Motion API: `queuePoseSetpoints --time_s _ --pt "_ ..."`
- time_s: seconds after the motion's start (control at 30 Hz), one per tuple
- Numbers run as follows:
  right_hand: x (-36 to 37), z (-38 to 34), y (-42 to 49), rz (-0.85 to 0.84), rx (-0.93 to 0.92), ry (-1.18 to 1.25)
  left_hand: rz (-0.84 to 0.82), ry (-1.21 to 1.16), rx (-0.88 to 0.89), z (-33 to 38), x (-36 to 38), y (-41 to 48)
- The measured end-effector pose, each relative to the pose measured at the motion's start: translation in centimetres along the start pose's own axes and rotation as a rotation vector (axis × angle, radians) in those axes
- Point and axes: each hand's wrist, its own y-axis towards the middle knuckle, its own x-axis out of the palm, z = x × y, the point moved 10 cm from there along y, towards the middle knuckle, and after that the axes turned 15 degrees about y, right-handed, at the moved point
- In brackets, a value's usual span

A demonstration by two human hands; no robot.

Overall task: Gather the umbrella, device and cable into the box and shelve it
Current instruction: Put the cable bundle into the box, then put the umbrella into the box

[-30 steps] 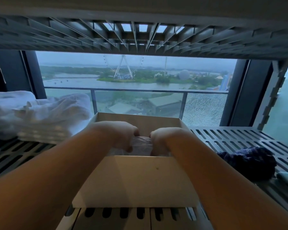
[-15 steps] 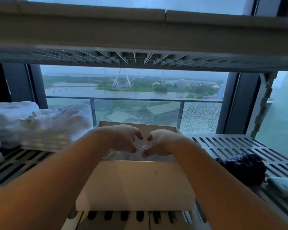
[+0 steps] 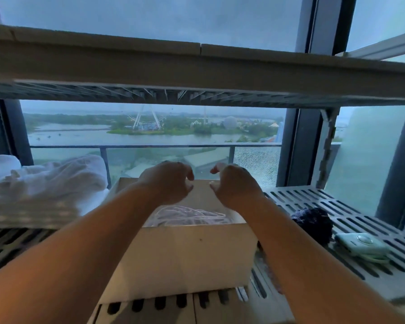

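An open cardboard box [image 3: 185, 258] stands on the slatted shelf [image 3: 351, 206] in front of me. Inside it lies a coil of white cable [image 3: 187, 216] in clear wrap. My left hand [image 3: 166, 181] and my right hand [image 3: 234, 183] hover above the box, fingers curled and apart, holding nothing. To the right of the box, a dark blue folded umbrella [image 3: 313, 224] rests on the shelf. Beside that, further right, lies a pale green device [image 3: 360, 246].
Folded white towels [image 3: 42, 188] are stacked on the shelf to the left of the box. Another shelf board [image 3: 197, 66] runs close overhead. A window with a railing lies behind the shelf.
Both hands have let go of the wrapped cable and risen out of the box. The camera has tilted upward, showing more of the upper shelf.
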Motion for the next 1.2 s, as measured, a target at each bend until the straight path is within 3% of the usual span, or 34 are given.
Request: queuePoseSetpoints --time_s 0.17,0.53,0.93,1.2 --pt "-3.3 3.0 -0.8 0.116 0.037 0.013 0.061 -0.024 -0.001 2.8 -1.0 0.8" --pt "-8.8 10.9 -3.2 0.144 0.101 0.021 0.053 -0.032 0.104 12.9 -2.6 2.9" --pt "-13.9 20.3 -5.8 0.153 0.106 0.009 -0.155 0.041 0.148 23.5 1.8 5.3" --pt "-13.2 23.9 -7.1 0.058 0.083 0.005 -0.22 0.102 0.076 25.8 7.2 5.5"
